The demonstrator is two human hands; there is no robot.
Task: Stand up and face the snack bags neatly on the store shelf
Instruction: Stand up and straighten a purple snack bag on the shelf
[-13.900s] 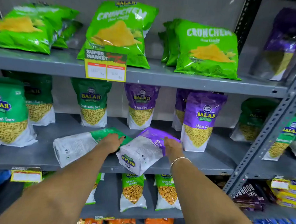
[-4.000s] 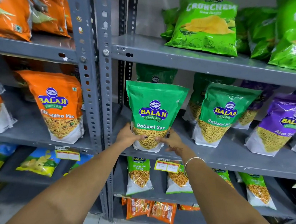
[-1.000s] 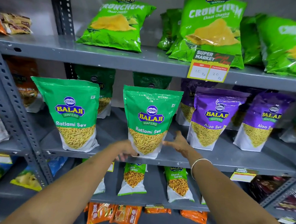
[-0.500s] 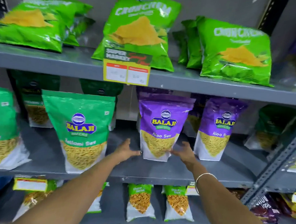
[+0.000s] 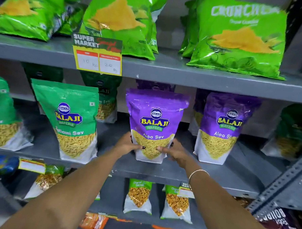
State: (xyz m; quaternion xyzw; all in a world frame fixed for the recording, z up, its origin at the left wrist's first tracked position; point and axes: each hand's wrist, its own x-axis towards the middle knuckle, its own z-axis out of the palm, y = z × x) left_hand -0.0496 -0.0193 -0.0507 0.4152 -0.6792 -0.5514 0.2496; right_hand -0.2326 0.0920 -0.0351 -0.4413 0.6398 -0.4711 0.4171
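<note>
A purple Aloo Sev bag (image 5: 155,113) stands upright, front facing out, on the grey middle shelf (image 5: 108,166). My left hand (image 5: 127,144) grips its lower left edge and my right hand (image 5: 174,150) grips its lower right edge, thumbs on the front. A second purple Aloo Sev bag (image 5: 223,127) stands to its right. A green Ratlami Sev bag (image 5: 68,120) stands to its left, leaning slightly, with another green bag (image 5: 0,112) at the far left edge.
Green Crunchem chip bags (image 5: 239,36) lie along the top shelf, above a yellow price tag (image 5: 97,58). More bags stand behind the front row. Small green Chana bags (image 5: 139,196) stand on the lower shelf. A perforated grey upright (image 5: 282,180) borders the right side.
Both hands have closed onto the lower edges of the purple Aloo Sev bag; half a second ago they were open beside it. The view has moved closer to the shelf.
</note>
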